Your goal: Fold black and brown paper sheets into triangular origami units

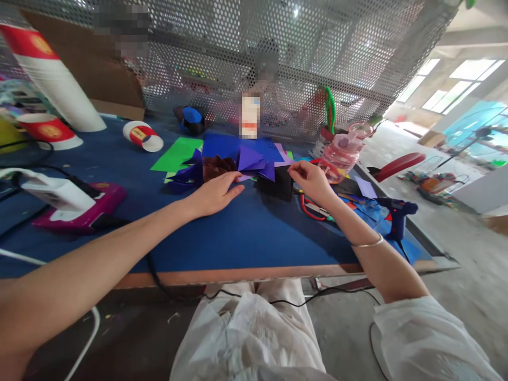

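We show two bare hands over a blue worktop [238, 238], all places being given from the folded black paper [275, 186]. Our right hand [313, 182] pinches the upper right corner of this black paper between thumb and forefinger. Our left hand [214, 196], to the left of the black paper, is loosely spread, thumb apart from the fingers; we cannot tell whether its fingertips touch the papers beyond them. Left of the black paper we note the crumpled brown paper [214, 166]; just behind it, toward the left, stands the folded purple paper [250, 159]. Farther behind it lies the blue sheet [222, 144], and behind it to the left, the green sheet [174, 153]. To the right of the black paper we find the pink jar [343, 151] and, well apart, the blue glue gun [398, 211]. Well to its left sits the purple power strip [113, 198].
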A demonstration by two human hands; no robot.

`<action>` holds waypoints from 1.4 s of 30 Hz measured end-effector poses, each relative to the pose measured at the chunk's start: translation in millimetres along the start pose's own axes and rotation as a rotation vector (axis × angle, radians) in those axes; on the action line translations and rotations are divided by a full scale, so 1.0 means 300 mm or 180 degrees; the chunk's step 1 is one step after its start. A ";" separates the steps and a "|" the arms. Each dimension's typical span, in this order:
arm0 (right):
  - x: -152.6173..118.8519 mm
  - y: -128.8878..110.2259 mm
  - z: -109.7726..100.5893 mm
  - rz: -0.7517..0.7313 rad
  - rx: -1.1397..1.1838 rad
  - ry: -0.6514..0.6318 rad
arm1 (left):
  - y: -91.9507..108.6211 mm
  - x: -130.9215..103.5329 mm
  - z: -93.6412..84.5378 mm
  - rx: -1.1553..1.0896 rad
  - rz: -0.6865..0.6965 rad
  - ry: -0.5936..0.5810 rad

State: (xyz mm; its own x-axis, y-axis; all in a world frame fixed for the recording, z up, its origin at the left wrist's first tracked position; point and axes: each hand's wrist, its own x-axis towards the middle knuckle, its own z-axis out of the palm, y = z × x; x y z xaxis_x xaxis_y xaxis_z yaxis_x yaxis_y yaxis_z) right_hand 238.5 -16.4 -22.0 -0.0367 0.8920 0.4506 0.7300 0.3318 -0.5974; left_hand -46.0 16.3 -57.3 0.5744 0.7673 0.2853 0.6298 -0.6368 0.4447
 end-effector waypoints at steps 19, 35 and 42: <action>-0.022 0.000 0.003 0.0470 -0.2006 -0.0219 | 0.064 -0.032 -0.001 -0.0170 0.0565 0.0348; -0.039 -0.035 -0.040 0.0155 -0.1725 0.0626 | 0.074 -0.046 -0.006 -0.0198 0.0501 0.0389; -0.117 -0.121 -0.027 -0.0565 -0.1621 0.1012 | 0.098 -0.058 -0.007 -0.0861 0.0092 0.0470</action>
State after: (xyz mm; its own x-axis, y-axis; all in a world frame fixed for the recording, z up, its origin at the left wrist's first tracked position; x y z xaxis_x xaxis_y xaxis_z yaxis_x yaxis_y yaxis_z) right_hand 218.9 -62.2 -10.8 -0.0396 0.6757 0.7361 0.9680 0.2086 -0.1395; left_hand -38.6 -15.5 -47.3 0.4952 0.7646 0.4126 0.4409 -0.6304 0.6389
